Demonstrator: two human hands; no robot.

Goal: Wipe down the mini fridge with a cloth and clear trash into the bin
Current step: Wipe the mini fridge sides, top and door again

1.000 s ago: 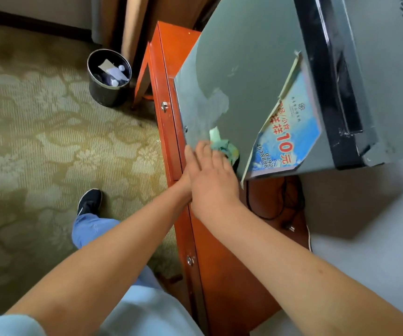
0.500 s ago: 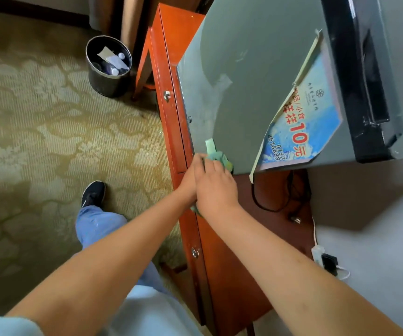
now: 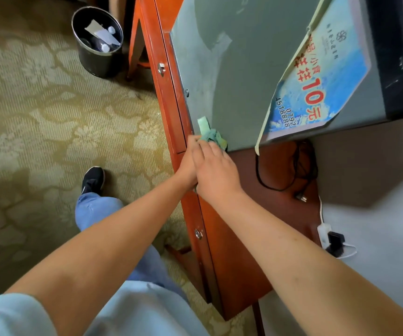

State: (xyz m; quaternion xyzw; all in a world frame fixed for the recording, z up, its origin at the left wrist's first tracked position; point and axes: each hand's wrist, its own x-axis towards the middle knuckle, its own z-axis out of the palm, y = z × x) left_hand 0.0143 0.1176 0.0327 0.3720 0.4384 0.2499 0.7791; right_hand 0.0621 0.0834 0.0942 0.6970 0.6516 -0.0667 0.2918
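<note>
The grey-green mini fridge stands on a red-brown desk, and I look down on its top. A bunched green cloth lies at the fridge's near left corner. My right hand lies over it with fingers fairly straight, pressing. My left hand is mostly hidden under the right; its fingertips hold the cloth's left side. A black bin with paper scraps and small bottles inside stands on the carpet at upper left.
A blue printed leaflet hangs over the fridge's near right edge. A black cable and plug lie on the desk, with a white power strip on the floor beyond. My shoe is on the patterned carpet.
Both hands have slid the cloth a little toward the fridge's near edge at the corner. The view has dropped and closed in on the desk.
</note>
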